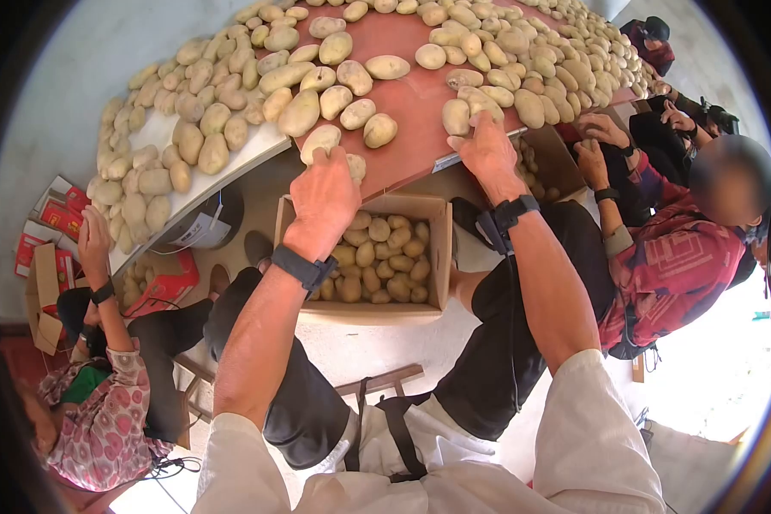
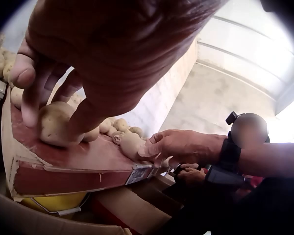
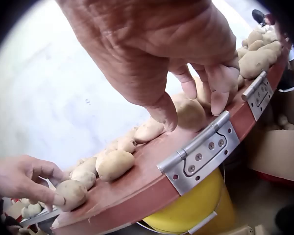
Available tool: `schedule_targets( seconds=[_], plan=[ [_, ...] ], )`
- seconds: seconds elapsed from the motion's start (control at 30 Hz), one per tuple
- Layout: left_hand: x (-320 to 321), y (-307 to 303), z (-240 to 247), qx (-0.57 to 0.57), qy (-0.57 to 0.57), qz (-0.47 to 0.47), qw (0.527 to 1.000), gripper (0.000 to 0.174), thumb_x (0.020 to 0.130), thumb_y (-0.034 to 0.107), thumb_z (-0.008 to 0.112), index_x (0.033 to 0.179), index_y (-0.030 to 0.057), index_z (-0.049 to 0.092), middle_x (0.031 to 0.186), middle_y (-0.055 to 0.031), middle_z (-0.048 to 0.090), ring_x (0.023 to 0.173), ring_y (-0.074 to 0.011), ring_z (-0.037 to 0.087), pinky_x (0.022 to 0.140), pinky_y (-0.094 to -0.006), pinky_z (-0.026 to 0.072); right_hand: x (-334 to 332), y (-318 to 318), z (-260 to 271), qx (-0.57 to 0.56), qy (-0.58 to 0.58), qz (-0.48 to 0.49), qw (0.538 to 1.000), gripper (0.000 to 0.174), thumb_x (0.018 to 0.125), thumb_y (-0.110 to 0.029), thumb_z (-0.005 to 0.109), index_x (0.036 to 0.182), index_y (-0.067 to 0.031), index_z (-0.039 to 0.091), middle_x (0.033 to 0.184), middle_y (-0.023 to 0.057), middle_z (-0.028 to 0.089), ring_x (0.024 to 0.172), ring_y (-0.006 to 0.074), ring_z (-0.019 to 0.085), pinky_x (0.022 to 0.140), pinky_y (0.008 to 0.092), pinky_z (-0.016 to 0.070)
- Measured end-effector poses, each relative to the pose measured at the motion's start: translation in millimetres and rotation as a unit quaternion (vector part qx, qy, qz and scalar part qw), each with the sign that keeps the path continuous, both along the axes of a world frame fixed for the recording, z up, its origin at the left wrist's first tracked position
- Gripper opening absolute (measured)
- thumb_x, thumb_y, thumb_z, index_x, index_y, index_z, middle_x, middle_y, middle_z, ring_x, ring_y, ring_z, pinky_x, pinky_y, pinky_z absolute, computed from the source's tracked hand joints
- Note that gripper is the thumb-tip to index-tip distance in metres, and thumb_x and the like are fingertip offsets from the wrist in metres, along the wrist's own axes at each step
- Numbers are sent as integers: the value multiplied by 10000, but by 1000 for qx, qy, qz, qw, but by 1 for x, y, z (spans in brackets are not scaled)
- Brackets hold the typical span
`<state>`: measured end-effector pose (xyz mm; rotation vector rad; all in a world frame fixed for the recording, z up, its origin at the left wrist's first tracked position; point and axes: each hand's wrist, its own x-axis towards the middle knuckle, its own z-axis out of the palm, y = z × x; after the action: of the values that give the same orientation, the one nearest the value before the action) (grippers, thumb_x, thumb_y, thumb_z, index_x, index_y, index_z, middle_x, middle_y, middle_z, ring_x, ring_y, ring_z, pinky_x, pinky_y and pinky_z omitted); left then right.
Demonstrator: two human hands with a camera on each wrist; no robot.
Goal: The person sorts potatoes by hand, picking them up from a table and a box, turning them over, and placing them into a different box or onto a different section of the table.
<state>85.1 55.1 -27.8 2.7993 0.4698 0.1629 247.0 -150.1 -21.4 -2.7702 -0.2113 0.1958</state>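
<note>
At the near edge of the red tabletop, my left hand holds a potato between thumb and fingers, low over the surface in the left wrist view. My right hand is farther along the same edge, its thumb and fingertips round another potato in the right wrist view. Loose potatoes lie just beyond both hands, among them one between them. Below the edge, in front of my knees, an open cardboard box contains many potatoes.
Heaped potatoes cover the table's far side and a white surface at left. Metal hinges line the table edge, above a yellow bucket. People sit at left and right; another box stands by my right hand.
</note>
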Motion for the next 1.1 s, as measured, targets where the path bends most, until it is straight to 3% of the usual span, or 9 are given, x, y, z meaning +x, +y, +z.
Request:
schedule_targets(
  seconds=[0.3, 0.47, 0.5, 0.57, 0.8, 0.87, 0.9, 0.97, 1.1],
  plan=[
    [0, 4, 3, -18, 12, -5, 1000, 373, 824, 209, 776, 1080, 8, 592, 1094, -220, 638, 955, -384, 709, 771, -468, 582, 1, 9, -14, -7, -11, 32, 999, 637, 864, -345, 755, 1392, -85, 511, 1384, 175, 545, 1247, 364, 586, 1014, 485, 478],
    [1, 5, 5, -19, 27, -4, 999, 371, 827, 210, 774, 1081, 9, 592, 1098, -218, 639, 961, -388, 707, 774, -471, 582, 13, 26, -34, 89, -4, 77, 993, 599, 900, -408, 650, 1384, -70, 551, 1380, 157, 591, 1248, 349, 591, 1033, 465, 474],
    [1, 5, 7, -18, 27, -5, 999, 371, 827, 210, 774, 1081, 9, 592, 1098, -218, 639, 961, -388, 707, 774, -471, 582, 14, 31, -30, 90, -3, 76, 993, 599, 900, -408, 650, 1384, -70, 551, 1380, 157, 591, 1248, 349, 591, 1033, 465, 474],
    [2, 5, 10, -36, 65, -3, 997, 446, 869, 223, 726, 1240, 23, 578, 1167, -210, 624, 997, -407, 685, 803, -493, 564, 14, 43, -16, 153, 80, 42, 984, 561, 897, -417, 651, 1318, -49, 610, 1320, 175, 644, 1232, 362, 604, 1024, 469, 476],
    [2, 4, 10, -36, 64, -6, 997, 471, 865, 235, 750, 1245, 22, 572, 1177, -210, 619, 1003, -406, 682, 806, -495, 560, 25, 64, -21, 109, 71, 51, 990, 498, 884, -351, 627, 1274, -42, 647, 1304, 215, 654, 1209, 385, 621, 979, 468, 507],
    [3, 6, 9, -23, 37, -15, 999, 404, 819, 228, 800, 1087, 18, 583, 1102, -218, 634, 973, -389, 704, 773, -469, 580, 27, 70, -29, 96, 22, 25, 995, 512, 853, -329, 637, 1285, -54, 644, 1287, 206, 668, 1204, 378, 628, 975, 477, 510],
    [4, 6, 10, -24, 38, -16, 999, 404, 819, 228, 800, 1087, 18, 583, 1102, -218, 634, 973, -389, 704, 773, -469, 580, 28, 69, -27, 96, 23, 24, 995, 512, 853, -329, 637, 1285, -54, 644, 1287, 206, 668, 1204, 378, 628, 975, 477, 510],
    [5, 5, 12, -33, 73, -8, 997, 474, 858, 243, 762, 1237, 27, 578, 1186, -206, 623, 1001, -402, 686, 813, -496, 560, 32, 63, -23, 99, 51, 47, 993, 568, 813, -346, 681, 1297, -51, 637, 1256, 201, 685, 1199, 361, 635, 982, 463, 508],
    [6, 10, 11, -42, 72, -9, 997, 466, 866, 240, 749, 1246, 28, 582, 1182, -206, 626, 1001, -401, 687, 817, -493, 561, 36, 44, -10, 94, 102, 69, 988, 617, 782, -363, 710, 1307, -51, 627, 1244, 180, 695, 1185, 352, 644, 983, 444, 507]
  ],
)
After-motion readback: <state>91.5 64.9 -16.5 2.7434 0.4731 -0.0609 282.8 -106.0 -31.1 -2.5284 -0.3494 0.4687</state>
